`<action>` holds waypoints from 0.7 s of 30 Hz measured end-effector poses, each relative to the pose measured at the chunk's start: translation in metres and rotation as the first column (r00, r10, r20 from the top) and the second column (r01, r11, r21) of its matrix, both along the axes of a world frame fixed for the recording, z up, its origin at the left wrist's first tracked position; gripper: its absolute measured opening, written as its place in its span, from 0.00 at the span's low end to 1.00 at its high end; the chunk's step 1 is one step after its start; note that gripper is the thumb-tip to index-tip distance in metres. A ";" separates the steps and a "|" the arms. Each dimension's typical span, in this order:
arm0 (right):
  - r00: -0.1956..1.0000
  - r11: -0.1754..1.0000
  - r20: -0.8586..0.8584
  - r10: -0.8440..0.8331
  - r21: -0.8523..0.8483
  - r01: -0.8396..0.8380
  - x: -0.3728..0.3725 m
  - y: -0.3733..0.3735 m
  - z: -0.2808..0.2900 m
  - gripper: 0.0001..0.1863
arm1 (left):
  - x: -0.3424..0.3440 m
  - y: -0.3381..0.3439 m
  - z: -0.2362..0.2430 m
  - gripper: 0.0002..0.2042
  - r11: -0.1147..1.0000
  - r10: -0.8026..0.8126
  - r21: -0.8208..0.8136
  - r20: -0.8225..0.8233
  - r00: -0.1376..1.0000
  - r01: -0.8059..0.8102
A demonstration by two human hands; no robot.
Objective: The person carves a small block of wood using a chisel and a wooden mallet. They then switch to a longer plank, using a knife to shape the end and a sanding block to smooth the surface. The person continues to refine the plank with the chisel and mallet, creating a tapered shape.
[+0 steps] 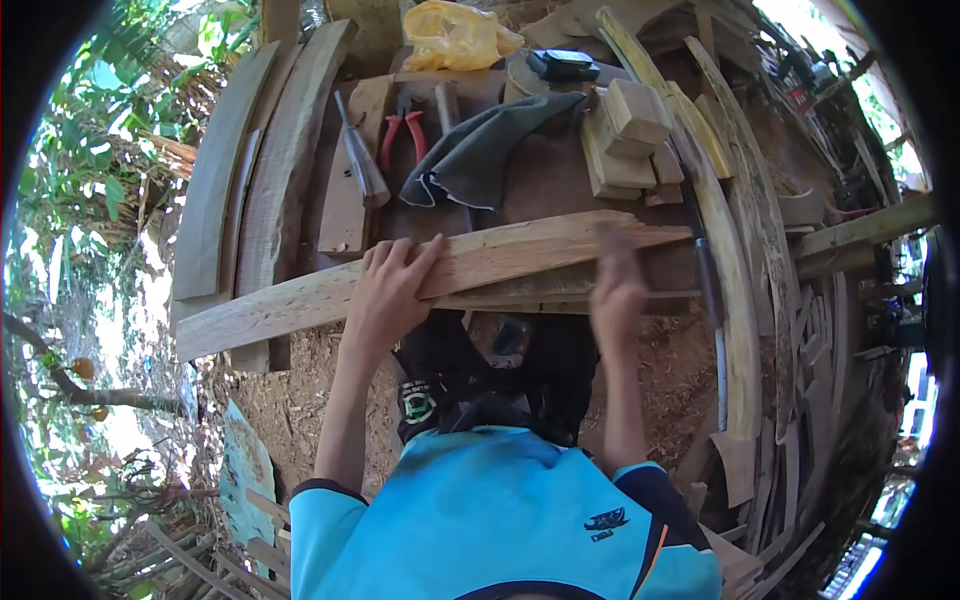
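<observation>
A long, pale wooden plank (300,308) lies slantwise across the near side of the work table, tapering to a point at its right end. My left hand (392,285) holds it near the middle, fingers over the face and thumb spread to the right. Over the plank's right part is my right hand (617,285), its fingers smeared by motion; whether it holds anything cannot be made out. Beyond the plank are red-handled pliers (403,135), a tool with a tapered handle (362,165) on a short board, and a dark grey cloth (490,150).
Wooden blocks (628,130) are stacked at the right back. A yellow plastic bag (450,38) and a small black object (563,66) sit at the far edge. Long boards (232,170) line the left; curved strips (735,270) and a dark-handled tool (708,285) line the right.
</observation>
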State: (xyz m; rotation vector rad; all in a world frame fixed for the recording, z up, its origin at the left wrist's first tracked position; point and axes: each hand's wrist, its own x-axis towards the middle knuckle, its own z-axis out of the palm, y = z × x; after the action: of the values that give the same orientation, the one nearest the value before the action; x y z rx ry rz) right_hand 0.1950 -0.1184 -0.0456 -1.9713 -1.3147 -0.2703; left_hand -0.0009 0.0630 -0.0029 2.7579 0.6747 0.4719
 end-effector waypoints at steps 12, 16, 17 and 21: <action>0.990 0.988 0.062 0.124 -0.103 -0.117 0.012 -0.005 0.009 0.18 | 0.007 0.000 0.003 0.34 0.999 -0.045 -0.017 -0.035 0.998 0.044; 0.979 0.981 -0.066 -0.194 -0.027 0.192 0.021 0.009 0.014 0.18 | 0.007 -0.005 0.006 0.35 0.997 -0.039 -0.077 -0.076 0.996 0.033; 0.994 0.999 0.113 0.003 -0.038 0.001 0.003 0.011 0.014 0.16 | 0.009 -0.003 0.005 0.36 0.995 -0.033 -0.093 -0.096 0.995 0.024; 0.990 0.971 -0.127 -0.059 -0.236 0.028 0.028 0.003 0.025 0.16 | 0.003 -0.003 0.012 0.39 0.996 -0.063 -0.069 -0.006 0.998 0.062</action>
State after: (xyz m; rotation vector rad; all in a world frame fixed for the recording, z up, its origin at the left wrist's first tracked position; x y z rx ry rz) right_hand 0.2233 -0.1152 -0.0207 -2.1753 -1.2646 -0.0026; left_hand 0.0018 0.0600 0.0091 2.7085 0.5935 0.4159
